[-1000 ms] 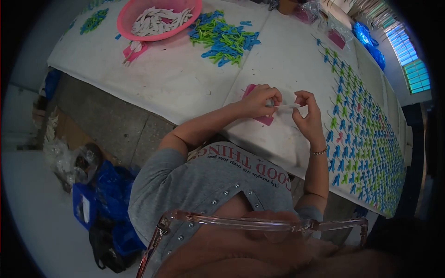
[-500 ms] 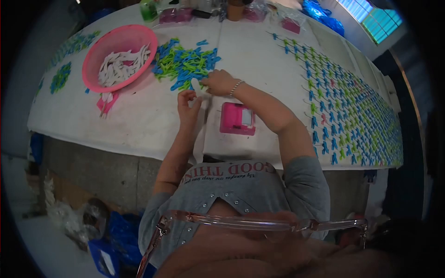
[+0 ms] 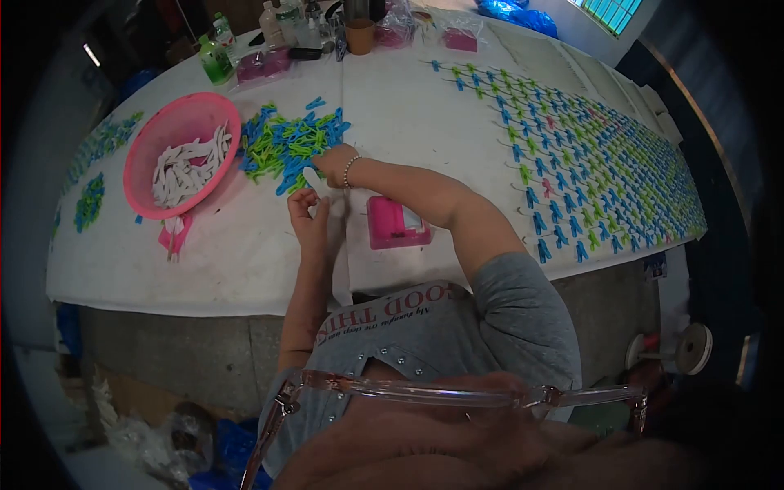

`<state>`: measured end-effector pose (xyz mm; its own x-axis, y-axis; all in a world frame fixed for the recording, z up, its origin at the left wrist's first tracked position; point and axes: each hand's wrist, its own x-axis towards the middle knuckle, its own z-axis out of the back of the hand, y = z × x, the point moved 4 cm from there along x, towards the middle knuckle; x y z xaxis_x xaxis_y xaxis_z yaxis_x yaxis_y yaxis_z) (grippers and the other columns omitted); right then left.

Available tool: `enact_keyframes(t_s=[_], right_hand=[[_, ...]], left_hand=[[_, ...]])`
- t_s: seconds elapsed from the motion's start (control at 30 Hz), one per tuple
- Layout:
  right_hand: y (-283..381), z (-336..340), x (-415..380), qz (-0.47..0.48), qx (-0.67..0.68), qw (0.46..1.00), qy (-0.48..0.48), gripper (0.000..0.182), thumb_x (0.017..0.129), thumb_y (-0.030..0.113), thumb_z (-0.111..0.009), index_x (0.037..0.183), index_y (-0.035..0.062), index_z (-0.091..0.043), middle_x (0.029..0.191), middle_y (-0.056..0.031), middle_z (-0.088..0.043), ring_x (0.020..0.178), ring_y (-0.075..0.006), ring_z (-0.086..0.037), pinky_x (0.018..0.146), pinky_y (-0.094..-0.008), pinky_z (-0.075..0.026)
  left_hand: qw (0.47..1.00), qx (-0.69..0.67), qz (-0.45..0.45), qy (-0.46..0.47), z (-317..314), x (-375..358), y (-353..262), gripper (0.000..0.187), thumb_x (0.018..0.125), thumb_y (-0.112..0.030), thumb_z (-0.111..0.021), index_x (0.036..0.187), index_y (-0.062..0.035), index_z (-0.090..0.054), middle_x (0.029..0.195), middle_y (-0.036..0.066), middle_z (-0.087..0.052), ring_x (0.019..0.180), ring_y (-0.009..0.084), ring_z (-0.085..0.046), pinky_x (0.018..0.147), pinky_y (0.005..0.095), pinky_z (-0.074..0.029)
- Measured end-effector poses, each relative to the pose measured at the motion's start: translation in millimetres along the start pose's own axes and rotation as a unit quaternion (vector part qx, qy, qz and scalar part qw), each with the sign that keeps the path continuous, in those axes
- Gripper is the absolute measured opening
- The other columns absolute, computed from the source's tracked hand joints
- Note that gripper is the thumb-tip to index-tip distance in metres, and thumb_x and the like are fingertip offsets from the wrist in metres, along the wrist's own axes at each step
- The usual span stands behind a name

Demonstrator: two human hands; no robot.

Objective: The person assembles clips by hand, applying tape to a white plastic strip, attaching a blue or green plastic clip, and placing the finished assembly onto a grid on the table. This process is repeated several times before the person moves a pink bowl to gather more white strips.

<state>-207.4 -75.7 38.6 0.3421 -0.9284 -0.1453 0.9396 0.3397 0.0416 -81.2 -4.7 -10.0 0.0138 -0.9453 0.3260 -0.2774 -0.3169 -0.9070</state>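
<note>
My left hand (image 3: 305, 211) is closed, thumb and fingers pinched at the lower end of a narrow white piece (image 3: 311, 177) with a rounded tip. Beside it, my right hand (image 3: 336, 167), with a beaded bracelet at the wrist, reaches to the near right edge of a pile of blue and green clothespins (image 3: 286, 143). Its fingers are bent down, and what they hold, if anything, is hidden. Below the right forearm lies a pink box (image 3: 384, 233) with a pale panel on its right side. More white pieces (image 3: 184, 175) lie in a pink basin (image 3: 139, 184) to the left.
Rows of blue, green and a few pink clothespins with thin white pieces (image 3: 572, 171) cover the table's right side. Smaller clothespin groups (image 3: 90, 202) lie far left. Bottles (image 3: 214, 61), a brown cup (image 3: 359, 37) and pink packs (image 3: 263, 65) stand along the back.
The view has tilted, so the table's back edge shows more and the table things sit further left. My hands stay at the pile's near edge, with the white piece still between them.
</note>
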Motion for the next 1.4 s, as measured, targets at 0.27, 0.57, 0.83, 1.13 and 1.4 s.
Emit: enact_keyframes(t_s=[0.27, 0.57, 0.83, 1.13, 1.4], right_hand=[[-67.2, 9.5, -47.2, 0.022, 0.151, 0.967, -0.205, 0.021, 0.076, 0.005, -0.054, 0.097, 0.0092, -0.058, 0.096, -0.0121, -0.06, 0.091, -0.0336, -0.06, 0.077, -0.0437, -0.049], [-147.8, -33.0, -164.7, -0.024, 0.104, 0.961, -0.254, 0.03, 0.073, 0.001, -0.058, 0.103, 0.0075, -0.059, 0.103, -0.0129, -0.057, 0.099, -0.0324, -0.056, 0.083, -0.0408, -0.048], [-143.2, -52.7, -183.2, -0.175, 0.191, 0.902, -0.345, 0.04, 0.072, 0.022, -0.072, 0.107, 0.0043, -0.061, 0.107, -0.0157, -0.06, 0.1, -0.0345, -0.056, 0.087, -0.0419, -0.046], [-95.2, -3.1, -210.6, -0.116, 0.564, 0.758, -0.307, 0.027, 0.086, 0.012, -0.067, 0.108, -0.0014, -0.061, 0.096, -0.0045, -0.064, 0.081, -0.0125, -0.061, 0.074, -0.0222, -0.048], [-40.4, 28.5, -243.5, 0.051, 0.692, 0.652, -0.306, 0.028, 0.086, 0.0, -0.064, 0.114, -0.0024, -0.059, 0.095, -0.0034, -0.063, 0.083, -0.0072, -0.058, 0.075, -0.0195, -0.047]], left_hand=[[0.999, -0.024, 0.018, 0.018, -1.1, -1.7, 3.4, 0.036, 0.079, 0.005, -0.066, 0.108, -0.0058, -0.048, 0.092, 0.0, -0.052, 0.084, 0.0083, -0.047, 0.08, 0.0219, -0.04], [0.988, -0.031, 0.102, 0.114, -37.4, -3.4, -47.0, 0.038, 0.078, 0.006, -0.065, 0.11, -0.0078, -0.049, 0.092, -0.002, -0.053, 0.083, 0.0066, -0.047, 0.077, 0.0199, -0.04], [0.974, -0.014, 0.149, 0.171, -48.3, -3.8, -63.6, 0.037, 0.079, 0.006, -0.064, 0.11, -0.0092, -0.049, 0.09, -0.003, -0.051, 0.082, 0.0055, -0.048, 0.075, 0.0207, -0.041], [0.961, -0.059, 0.176, 0.206, -58.1, -12.8, -87.7, 0.037, 0.079, 0.006, -0.063, 0.109, -0.0095, -0.05, 0.09, -0.004, -0.051, 0.082, 0.0048, -0.05, 0.074, 0.0203, -0.042], [0.961, 0.015, 0.094, 0.26, -78.0, -21.8, -110.0, 0.04, 0.074, -0.001, -0.07, 0.107, -0.0092, -0.05, 0.091, -0.003, -0.052, 0.086, 0.0076, -0.048, 0.079, 0.0232, -0.041]])
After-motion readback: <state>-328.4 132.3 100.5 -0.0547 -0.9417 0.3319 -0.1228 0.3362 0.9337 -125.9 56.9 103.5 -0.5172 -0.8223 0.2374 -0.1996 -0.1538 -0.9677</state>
